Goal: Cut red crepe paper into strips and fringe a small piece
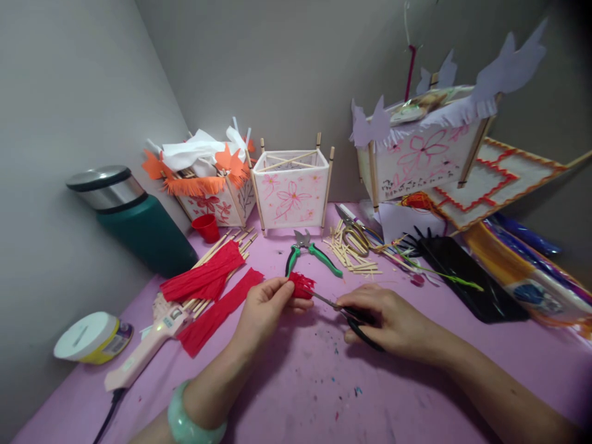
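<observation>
My left hand [271, 308], with a pale green bangle [194, 414] on its wrist, pinches a small folded piece of red crepe paper [302, 286]. Its upper edge is cut into a fringe. My right hand [386, 317] grips black-handled scissors [363, 324] by the loops, and the blades point left to the red paper. Whether the blade tips are around the paper or only against it, I cannot tell. Green-handled pruning pliers [317, 253] lie open just beyond my hands. Left of my left hand rest a flat red crepe strip [222, 311] and a folded red crepe piece [206, 271] on wooden sticks.
Three painted paper lanterns stand or hang at the back: one orange-trimmed [210, 200], one plain white [293, 197], one lilac-trimmed [425, 151]. A teal bottle [145, 234], glue gun [148, 348] and white-lidded tub [95, 338] are left. Short sticks [354, 250] and a black tray [476, 287] lie right.
</observation>
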Demonstrator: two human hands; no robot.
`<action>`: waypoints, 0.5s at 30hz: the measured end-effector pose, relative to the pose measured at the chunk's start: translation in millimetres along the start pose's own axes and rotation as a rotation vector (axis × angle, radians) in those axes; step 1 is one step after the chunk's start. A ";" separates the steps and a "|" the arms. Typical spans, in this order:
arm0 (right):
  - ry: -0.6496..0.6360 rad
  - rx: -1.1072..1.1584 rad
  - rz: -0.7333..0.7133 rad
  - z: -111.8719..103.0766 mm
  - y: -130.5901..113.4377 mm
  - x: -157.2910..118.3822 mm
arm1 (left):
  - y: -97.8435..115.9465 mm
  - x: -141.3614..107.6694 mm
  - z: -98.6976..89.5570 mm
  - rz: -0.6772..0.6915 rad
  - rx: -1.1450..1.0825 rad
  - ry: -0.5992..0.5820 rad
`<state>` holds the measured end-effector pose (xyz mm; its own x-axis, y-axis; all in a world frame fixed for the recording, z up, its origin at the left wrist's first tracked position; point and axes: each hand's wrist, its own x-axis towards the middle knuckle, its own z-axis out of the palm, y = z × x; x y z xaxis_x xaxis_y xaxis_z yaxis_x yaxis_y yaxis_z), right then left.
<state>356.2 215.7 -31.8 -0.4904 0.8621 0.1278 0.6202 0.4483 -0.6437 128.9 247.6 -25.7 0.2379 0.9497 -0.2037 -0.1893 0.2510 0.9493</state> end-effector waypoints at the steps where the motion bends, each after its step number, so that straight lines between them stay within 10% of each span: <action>1: 0.008 -0.002 -0.002 0.5 0.9 0.1 | 0.1 -0.1 0.1 -0.005 -0.003 -0.001; 15: 0.019 -0.019 -0.018 1.1 2.4 0.7 | -1.6 1.3 -1.8 0.002 0.017 -0.004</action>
<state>356.7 217.1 -34.1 -0.4901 0.8580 0.1536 0.6228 0.4679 -0.6270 127.8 248.8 -27.9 0.2410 0.9495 -0.2010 -0.1737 0.2459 0.9536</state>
